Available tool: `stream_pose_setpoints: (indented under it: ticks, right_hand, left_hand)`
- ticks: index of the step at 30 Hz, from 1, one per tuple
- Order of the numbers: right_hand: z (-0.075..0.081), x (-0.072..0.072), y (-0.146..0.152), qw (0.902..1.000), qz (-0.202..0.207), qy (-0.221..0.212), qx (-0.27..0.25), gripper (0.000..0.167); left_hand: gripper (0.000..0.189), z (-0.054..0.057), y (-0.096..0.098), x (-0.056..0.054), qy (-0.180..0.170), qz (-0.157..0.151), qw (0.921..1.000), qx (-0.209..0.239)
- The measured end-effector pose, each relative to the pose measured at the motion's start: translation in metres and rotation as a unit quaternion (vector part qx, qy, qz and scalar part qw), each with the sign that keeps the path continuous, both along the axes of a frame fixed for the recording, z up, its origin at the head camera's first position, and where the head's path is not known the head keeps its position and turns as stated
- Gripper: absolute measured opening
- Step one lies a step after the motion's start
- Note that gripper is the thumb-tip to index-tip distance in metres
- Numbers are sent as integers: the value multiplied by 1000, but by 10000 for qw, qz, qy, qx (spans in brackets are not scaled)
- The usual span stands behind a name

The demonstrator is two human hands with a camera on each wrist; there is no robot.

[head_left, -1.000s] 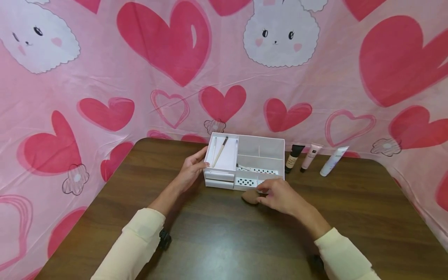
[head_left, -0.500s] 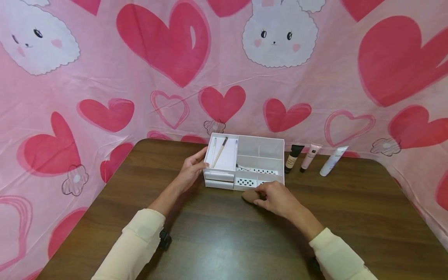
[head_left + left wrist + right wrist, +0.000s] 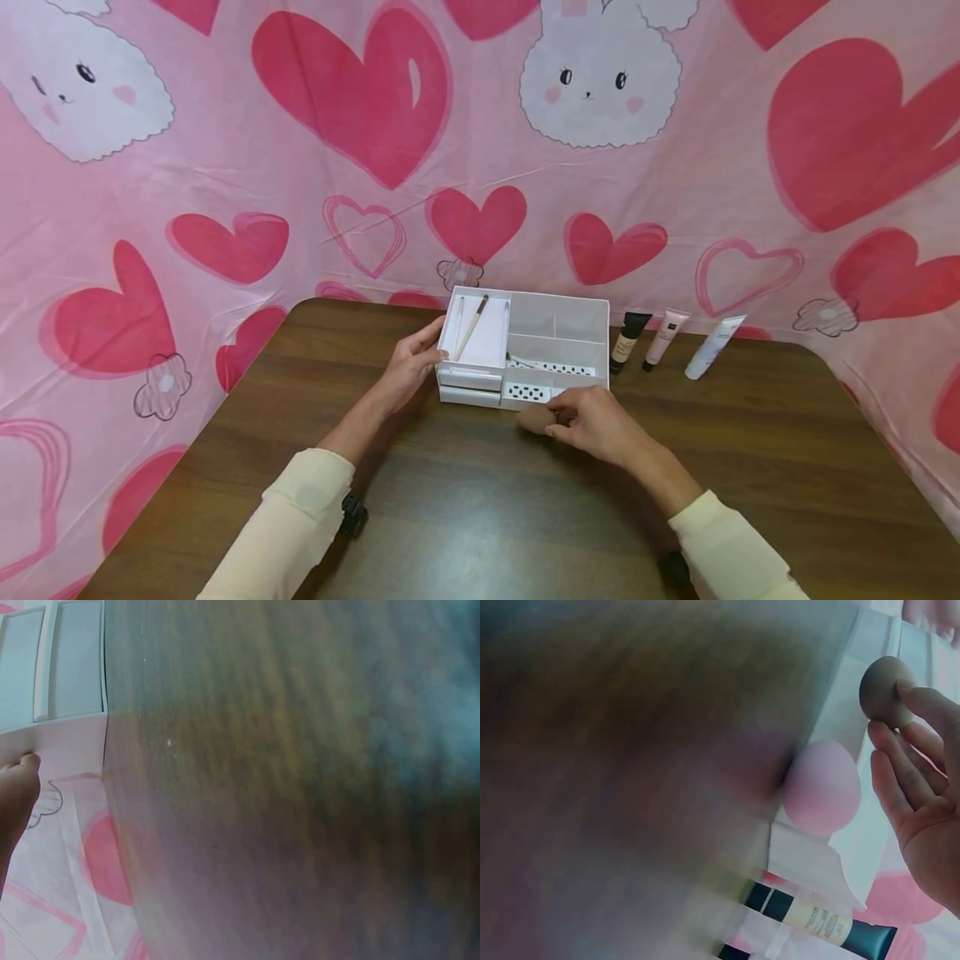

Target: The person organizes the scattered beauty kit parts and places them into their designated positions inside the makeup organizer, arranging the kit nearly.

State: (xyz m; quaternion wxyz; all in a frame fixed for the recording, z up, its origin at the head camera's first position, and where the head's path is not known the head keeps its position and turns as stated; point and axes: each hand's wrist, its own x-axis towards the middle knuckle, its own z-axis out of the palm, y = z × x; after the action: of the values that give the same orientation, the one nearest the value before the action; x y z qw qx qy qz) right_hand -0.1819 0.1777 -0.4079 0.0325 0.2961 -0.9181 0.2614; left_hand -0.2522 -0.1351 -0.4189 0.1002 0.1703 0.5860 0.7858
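Note:
A brown egg-shaped makeup sponge [image 3: 534, 419] is pinched between the thumb and fingers of my right hand [image 3: 600, 425], just in front of the white desk organizer [image 3: 471, 397]. In the right wrist view, the brown sponge sits at the fingertips, and a pink makeup sponge [image 3: 823, 787] shows at the organizer's front. My left hand [image 3: 411, 362] rests against the organizer's left side; its thumb [image 3: 28, 766] presses the side panel in the left wrist view. Two thin brushes, one of them a wooden-handled brush [image 3: 472, 327], lie in the organizer's upper left tray.
Right of the organizer stand a black-capped foundation tube [image 3: 628, 342], a pink tube [image 3: 665, 340] and a white tube [image 3: 714, 347]. Two drawers sit under the organizer's tray. A pink heart-print cloth [image 3: 480, 150] hangs behind the brown wooden table [image 3: 450, 508].
My right hand has shifted slightly left with the brown sponge, which stays near the organizer's front edge. My left hand keeps its place.

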Motion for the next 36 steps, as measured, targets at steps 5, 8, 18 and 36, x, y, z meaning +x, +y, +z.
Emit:
stream_pose_setpoints:
  ticks: [5,8,18,36]
  right_hand:
    - [7,-2,1,9997,-89,14,-249,25]
    - [9,-8,2,9989,-78,120,-441,26]
    - [5,-32,5,9933,-250,-350,-1073,28]
    - [-6,-48,5,9900,-227,-1064,-901,31]
  left_hand:
    - [71,0,0,-1,-31,9,10000,-6]
    - [71,0,0,-1,-40,5,10000,8]
    - [71,-2,-1,-2,0,14,10000,44]
    - [71,0,1,0,-21,-12,10000,79]
